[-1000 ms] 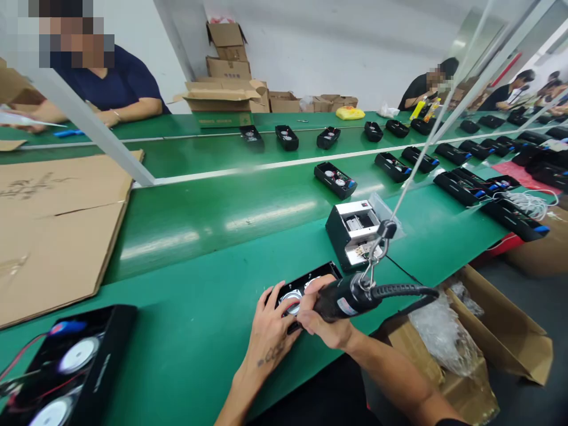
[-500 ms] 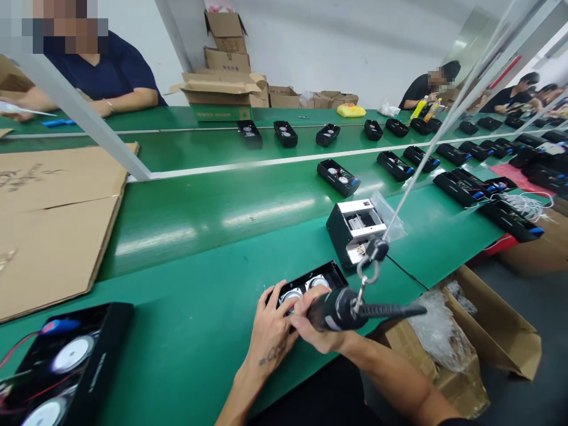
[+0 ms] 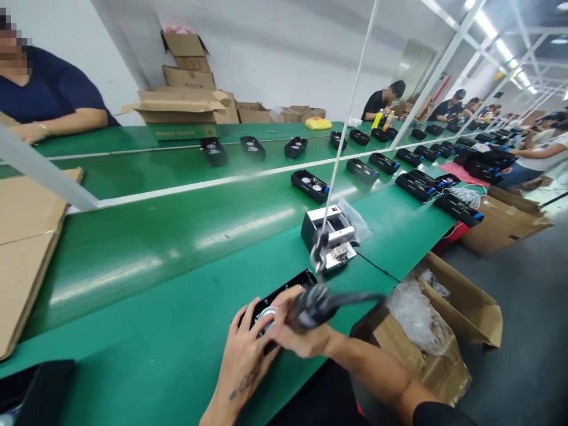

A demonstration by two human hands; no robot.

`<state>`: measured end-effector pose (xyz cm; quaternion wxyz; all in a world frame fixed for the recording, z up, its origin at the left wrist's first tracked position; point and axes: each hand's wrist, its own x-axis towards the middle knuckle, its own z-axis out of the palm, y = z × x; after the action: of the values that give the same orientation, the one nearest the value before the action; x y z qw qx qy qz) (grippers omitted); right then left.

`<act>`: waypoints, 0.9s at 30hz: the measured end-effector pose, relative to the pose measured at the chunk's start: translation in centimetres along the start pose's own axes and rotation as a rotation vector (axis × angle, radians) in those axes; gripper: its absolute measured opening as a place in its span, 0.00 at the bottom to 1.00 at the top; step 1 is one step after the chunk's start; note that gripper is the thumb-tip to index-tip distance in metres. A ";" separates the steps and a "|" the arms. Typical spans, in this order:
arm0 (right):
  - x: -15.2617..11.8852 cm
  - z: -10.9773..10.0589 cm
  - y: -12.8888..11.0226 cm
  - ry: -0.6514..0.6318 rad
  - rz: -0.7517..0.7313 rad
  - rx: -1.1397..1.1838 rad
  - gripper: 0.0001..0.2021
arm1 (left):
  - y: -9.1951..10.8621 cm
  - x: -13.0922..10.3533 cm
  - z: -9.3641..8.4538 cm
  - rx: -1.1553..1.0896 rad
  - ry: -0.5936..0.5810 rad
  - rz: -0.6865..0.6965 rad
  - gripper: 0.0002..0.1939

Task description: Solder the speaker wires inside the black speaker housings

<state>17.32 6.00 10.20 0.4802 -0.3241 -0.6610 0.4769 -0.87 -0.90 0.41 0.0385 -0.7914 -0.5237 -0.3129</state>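
Right hand wrapped round a black power driver hung on a cord; driver is blurred, tip hidden behind the fingers. Left hand part-spread, fingers laid over the left end of a black housing, beside its round speaker; can't tell if it grips or just steadies. Housing sits on the near part of the green tabletop, long axis slanting to far right. Tabletop's near edge runs close by, under the right forearm, with open cartons below it to the right. Tight at far right: black-and-silver box just past the housing's far end. Room is left: tabletop stretches from the left hand to a cardboard sheet and a second housing at near left
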 end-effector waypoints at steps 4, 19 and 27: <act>3.9 -7.0 -0.8 0.380 -0.089 0.150 0.16 | -1.5 -1.9 -1.6 0.077 -0.052 0.072 0.05; 5.9 -12.7 1.4 0.284 0.080 0.116 0.17 | 2.0 1.3 -1.3 0.147 -0.101 0.076 0.10; 0.5 -6.4 0.0 0.214 -0.023 0.510 0.14 | 3.8 2.5 -1.1 0.125 -0.118 -0.002 0.06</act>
<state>23.19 8.49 10.87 0.6188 -0.2338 -0.4688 0.5853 2.54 -1.04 3.62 0.0565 -0.8041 -0.5443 -0.2323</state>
